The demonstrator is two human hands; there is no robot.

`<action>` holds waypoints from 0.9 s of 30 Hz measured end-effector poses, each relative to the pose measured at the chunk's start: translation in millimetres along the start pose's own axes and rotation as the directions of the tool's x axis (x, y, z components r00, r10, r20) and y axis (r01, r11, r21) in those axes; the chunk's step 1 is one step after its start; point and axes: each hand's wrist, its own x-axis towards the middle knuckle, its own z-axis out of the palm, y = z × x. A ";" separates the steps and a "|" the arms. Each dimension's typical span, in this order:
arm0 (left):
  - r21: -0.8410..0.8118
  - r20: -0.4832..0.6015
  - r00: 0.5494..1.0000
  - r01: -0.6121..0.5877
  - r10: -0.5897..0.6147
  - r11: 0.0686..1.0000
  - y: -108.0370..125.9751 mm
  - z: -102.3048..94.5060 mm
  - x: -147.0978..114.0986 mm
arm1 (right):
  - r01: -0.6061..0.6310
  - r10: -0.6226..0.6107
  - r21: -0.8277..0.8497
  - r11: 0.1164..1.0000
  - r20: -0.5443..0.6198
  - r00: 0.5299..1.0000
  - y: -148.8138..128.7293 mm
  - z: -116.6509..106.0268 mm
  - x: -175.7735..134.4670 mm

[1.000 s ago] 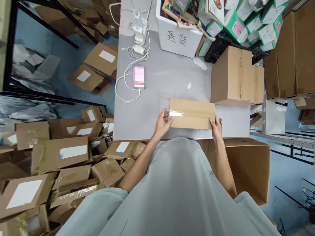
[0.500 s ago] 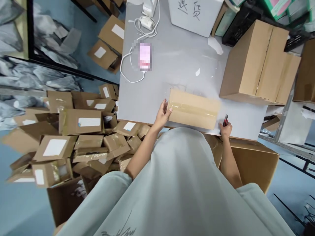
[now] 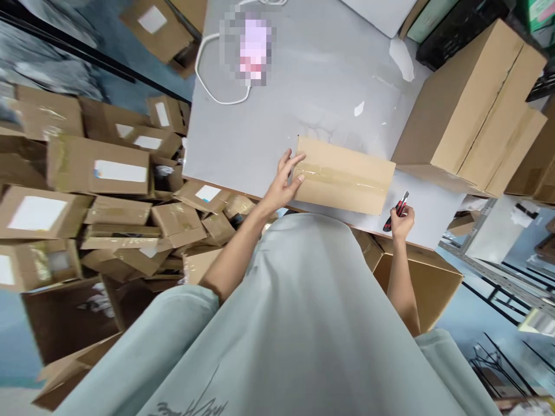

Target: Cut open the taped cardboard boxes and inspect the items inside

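Observation:
A taped cardboard box [image 3: 342,184] lies near the front edge of the grey table. My left hand [image 3: 284,180] grips its left end, with the thumb and fingers over the edge and corner. Clear brown tape runs lengthwise along the top of the box. To the right of the box, my right hand [image 3: 401,222] is closed around a red and black utility knife [image 3: 395,214]. Its metal blade points up and away from me, apart from the box. Part of the knife's handle is hidden by my fingers.
Large cardboard cartons [image 3: 463,115] stand at the table's right side. A blurred phone [image 3: 255,49] with a white cable lies at the far left. Many opened boxes [image 3: 121,167] are heaped left of the table. An open carton [image 3: 420,283] sits below its front right edge.
My right hand has turned the utility knife, so that its blade and more of its handle show. My left index finger has moved onto the box's top. The whole view has shifted.

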 end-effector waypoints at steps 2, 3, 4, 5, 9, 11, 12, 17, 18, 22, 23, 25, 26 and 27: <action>-0.030 0.089 0.996 0.001 0.002 1.000 -5.0 -11.3 7.1 | 0.038 -0.039 -0.023 0.999 -0.023 0.999 -15.1 -21.1 -4.6; -0.059 0.129 0.992 0.001 0.007 0.998 -7.7 -15.9 10.7 | 0.065 -0.066 -0.032 0.997 -0.028 0.997 -24.2 -32.1 -8.2; -0.094 0.162 0.987 0.002 0.013 0.996 -10.2 -19.5 14.3 | 0.106 -0.107 -0.039 0.994 -0.024 0.994 -34.5 -43.1 -12.4; -0.132 0.187 0.982 0.005 0.020 0.991 -12.6 -22.1 17.6 | 0.161 -0.162 -0.048 0.986 -0.009 0.987 -46.2 -53.8 -17.4; -0.265 0.180 0.983 0.024 0.025 0.964 -20.2 -24.3 26.1 | 0.463 -0.449 -0.118 0.879 0.128 0.884 -104.4 -87.4 -41.3; -0.300 0.164 0.986 0.019 0.032 0.954 -23.4 -22.7 27.1 | 0.625 -0.590 -0.153 0.765 0.222 0.776 -138.9 -94.6 -54.0; -0.313 0.165 0.986 0.014 0.040 0.950 -24.9 -21.7 27.0 | 0.705 -0.654 -0.164 0.690 0.277 0.704 -156.8 -95.2 -60.4; -0.414 0.149 0.988 0.029 0.036 0.910 -31.3 -16.6 23.1 | 0.939 -0.769 -0.222 0.261 0.540 0.342 -241.3 -71.4 -90.6; -0.428 0.138 0.990 0.036 0.025 0.903 -32.0 -15.6 22.4 | 0.953 -0.762 -0.230 0.199 0.576 0.298 -254.5 -63.9 -95.3; -0.439 0.133 0.991 0.030 0.032 0.898 -30.9 -12.9 21.8 | 0.969 -0.714 -0.242 0.054 0.669 0.207 -288.5 -39.7 -104.3; -0.437 0.136 0.990 0.020 0.044 0.899 -29.5 -13.0 22.1 | 0.970 -0.703 -0.241 0.034 0.684 0.195 -293.1 -36.6 -104.6; -0.420 0.157 0.985 0.003 0.070 0.908 -25.6 -14.4 22.7 | 0.970 -0.672 -0.245 -0.004 0.719 0.179 -300.3 -34.0 -104.7; -0.404 0.174 0.981 -0.003 0.081 0.915 -23.0 -15.7 22.9 | 0.967 -0.650 -0.252 -0.023 0.739 0.177 -303.5 -34.1 -105.1; -0.383 0.193 0.977 -0.006 0.086 0.924 -20.2 -17.5 22.9 | 0.963 -0.623 -0.265 -0.042 0.761 0.182 -307.0 -34.8 -106.0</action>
